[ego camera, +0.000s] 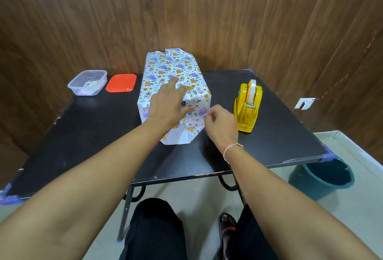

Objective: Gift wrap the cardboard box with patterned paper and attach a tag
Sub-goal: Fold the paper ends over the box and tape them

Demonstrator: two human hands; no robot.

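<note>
The box wrapped in white patterned paper lies lengthwise in the middle of the black table. Its near end flaps are folded down toward me, and the far end paper stands loose. My left hand rests flat on top of the box near its front, fingers straight, pressing the paper. My right hand hovers at the box's near right corner with thumb and fingers pinched together; whether it holds a bit of tape I cannot tell. A small dark mark shows on the paper beside my left fingers.
A yellow tape dispenser stands right of the box. At the back left sit a clear plastic tub with small items and its red lid. A teal bucket stands on the floor at the right. Wooden wall panels are behind.
</note>
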